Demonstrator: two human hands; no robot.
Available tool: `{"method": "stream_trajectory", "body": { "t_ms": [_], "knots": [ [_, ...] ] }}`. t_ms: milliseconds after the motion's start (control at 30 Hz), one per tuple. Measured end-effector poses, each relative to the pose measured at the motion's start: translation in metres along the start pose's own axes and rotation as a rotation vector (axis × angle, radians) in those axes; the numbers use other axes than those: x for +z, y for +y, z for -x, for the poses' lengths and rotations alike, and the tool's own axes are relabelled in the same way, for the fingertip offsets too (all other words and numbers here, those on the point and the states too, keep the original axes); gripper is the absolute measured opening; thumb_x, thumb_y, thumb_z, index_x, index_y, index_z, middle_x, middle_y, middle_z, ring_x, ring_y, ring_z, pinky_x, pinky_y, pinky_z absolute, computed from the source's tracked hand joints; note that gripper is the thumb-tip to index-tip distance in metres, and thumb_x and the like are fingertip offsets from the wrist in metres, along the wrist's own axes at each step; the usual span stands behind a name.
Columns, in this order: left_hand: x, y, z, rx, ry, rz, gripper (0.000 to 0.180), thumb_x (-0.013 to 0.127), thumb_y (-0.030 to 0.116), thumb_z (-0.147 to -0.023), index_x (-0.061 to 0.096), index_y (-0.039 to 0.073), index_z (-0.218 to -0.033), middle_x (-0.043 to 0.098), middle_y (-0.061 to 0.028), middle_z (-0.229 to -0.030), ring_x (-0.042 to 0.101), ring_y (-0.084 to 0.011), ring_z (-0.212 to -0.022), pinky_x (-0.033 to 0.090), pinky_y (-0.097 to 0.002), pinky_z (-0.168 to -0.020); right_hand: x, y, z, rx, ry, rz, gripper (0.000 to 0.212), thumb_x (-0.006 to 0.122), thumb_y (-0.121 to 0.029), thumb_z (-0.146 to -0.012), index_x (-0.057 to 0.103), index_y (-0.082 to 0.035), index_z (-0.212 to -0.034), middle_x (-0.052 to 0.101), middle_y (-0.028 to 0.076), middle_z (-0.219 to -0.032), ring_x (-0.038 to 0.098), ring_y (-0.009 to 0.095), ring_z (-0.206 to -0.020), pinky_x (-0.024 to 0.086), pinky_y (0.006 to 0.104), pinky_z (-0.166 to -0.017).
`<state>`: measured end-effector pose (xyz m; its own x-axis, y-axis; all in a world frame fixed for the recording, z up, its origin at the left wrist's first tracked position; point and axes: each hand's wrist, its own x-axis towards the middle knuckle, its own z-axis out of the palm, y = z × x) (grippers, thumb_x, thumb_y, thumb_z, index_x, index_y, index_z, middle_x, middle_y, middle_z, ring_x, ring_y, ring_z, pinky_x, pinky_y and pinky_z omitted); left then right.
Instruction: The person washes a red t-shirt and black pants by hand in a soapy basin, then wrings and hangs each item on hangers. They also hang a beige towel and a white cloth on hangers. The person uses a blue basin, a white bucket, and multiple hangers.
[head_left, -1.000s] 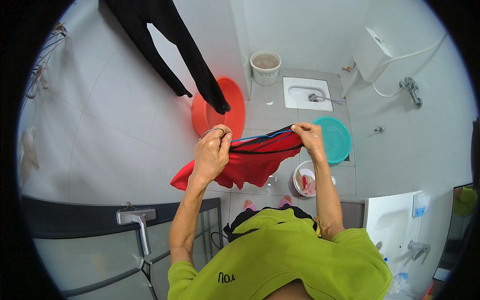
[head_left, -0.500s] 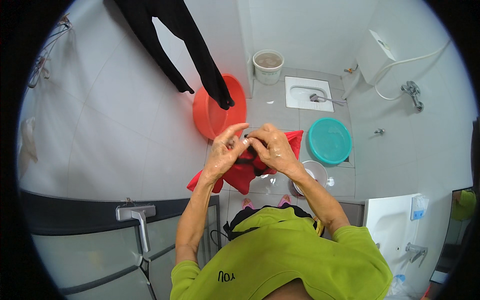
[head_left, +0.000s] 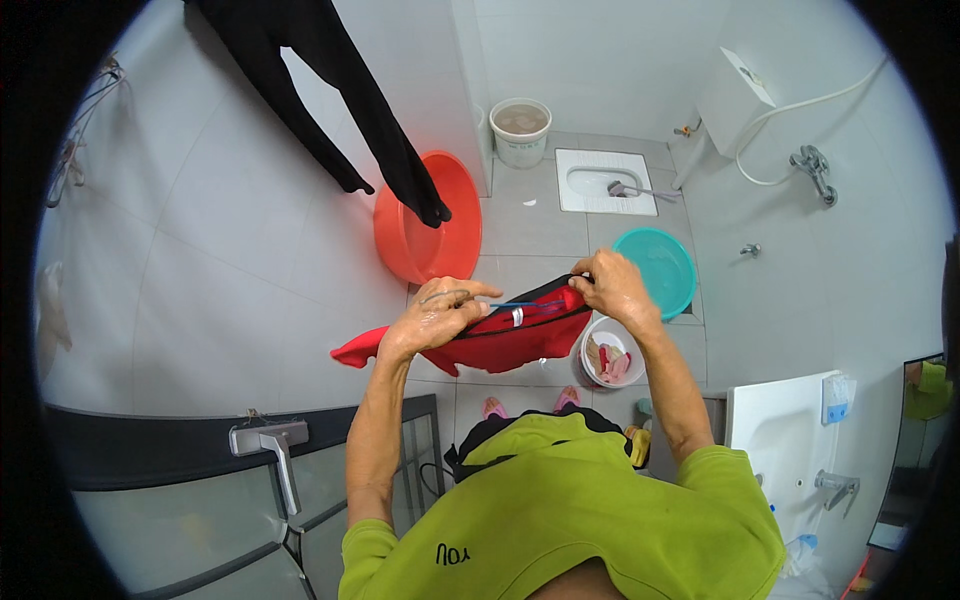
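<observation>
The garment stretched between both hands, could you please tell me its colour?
The garment is red with dark edging along its top hem, seen in the head view.

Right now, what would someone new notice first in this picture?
The red garment stretched between the left hand and right hand at the centre stands out first. Behind it on the tiled floor, an orange basin leans by the wall and a teal basin sits to the right. A black garment hangs at upper left.
</observation>
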<state>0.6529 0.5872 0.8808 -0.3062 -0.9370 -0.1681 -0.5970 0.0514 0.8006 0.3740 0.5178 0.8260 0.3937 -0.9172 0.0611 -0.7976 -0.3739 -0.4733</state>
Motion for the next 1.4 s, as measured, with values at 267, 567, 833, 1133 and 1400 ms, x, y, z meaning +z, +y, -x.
{"method": "stream_trajectory", "body": {
  "t_ms": [267, 567, 833, 1133, 1400],
  "knots": [
    [0.01, 0.021, 0.012, 0.075, 0.127, -0.31, 0.026, 0.056, 0.008, -0.085, 0.074, 0.002, -0.103, 0.059, -0.0203, -0.062, 0.059, -0.031, -0.055, 0.047, -0.0393, -0.06, 0.052, -0.006, 0.026, -0.002, 0.179, -0.151, 0.019, 0.071, -0.02, -0.086, 0.075, -0.006, -0.097, 0.065, 0.018, -0.081, 0.064, 0.037, -0.077, 0.05, 0.0458, -0.069],
    [0.005, 0.034, 0.025, 0.006, 0.115, -0.249, 0.025, 0.058, 0.009, -0.086, 0.075, 0.0, -0.103, 0.056, -0.0217, -0.06, 0.054, -0.0284, -0.052, 0.045, -0.0382, -0.059, 0.058, -0.011, 0.018, -0.002, 0.27, -0.216, 0.019, 0.072, -0.023, -0.085, 0.076, -0.008, -0.096, 0.06, 0.015, -0.076, 0.062, 0.034, -0.072, 0.048, 0.0441, -0.065],
    [0.01, 0.019, 0.025, 0.084, 0.236, -0.334, 0.023, 0.059, 0.013, -0.086, 0.076, 0.005, -0.1, 0.067, -0.0174, -0.072, 0.061, -0.0348, -0.063, 0.05, -0.0427, -0.066, 0.051, -0.004, 0.015, -0.07, 0.302, -0.15, 0.016, 0.074, -0.022, -0.084, 0.077, -0.01, -0.094, 0.061, 0.012, -0.075, 0.061, 0.031, -0.067, 0.047, 0.0425, -0.06],
    [0.02, 0.017, 0.024, -0.027, 0.116, -0.47, 0.021, 0.06, 0.012, -0.085, 0.076, 0.006, -0.095, 0.067, -0.0197, -0.078, 0.064, -0.0375, -0.07, 0.05, -0.0449, -0.066, 0.06, -0.007, 0.031, -0.121, 0.406, -0.214, 0.014, 0.074, -0.017, -0.085, 0.075, -0.01, -0.096, 0.058, 0.009, -0.074, 0.061, 0.028, -0.061, 0.048, 0.0396, -0.054],
    [0.03, 0.017, 0.022, -0.033, 0.127, -0.338, 0.022, 0.061, 0.017, -0.086, 0.077, 0.008, -0.096, 0.065, -0.0197, -0.073, 0.062, -0.0358, -0.065, 0.05, -0.0408, -0.063, 0.061, -0.026, 0.026, -0.163, 0.38, -0.294, 0.011, 0.072, -0.014, -0.084, 0.075, -0.01, -0.093, 0.059, 0.011, -0.074, 0.061, 0.03, -0.063, 0.049, 0.0408, -0.056]
  ]
}}
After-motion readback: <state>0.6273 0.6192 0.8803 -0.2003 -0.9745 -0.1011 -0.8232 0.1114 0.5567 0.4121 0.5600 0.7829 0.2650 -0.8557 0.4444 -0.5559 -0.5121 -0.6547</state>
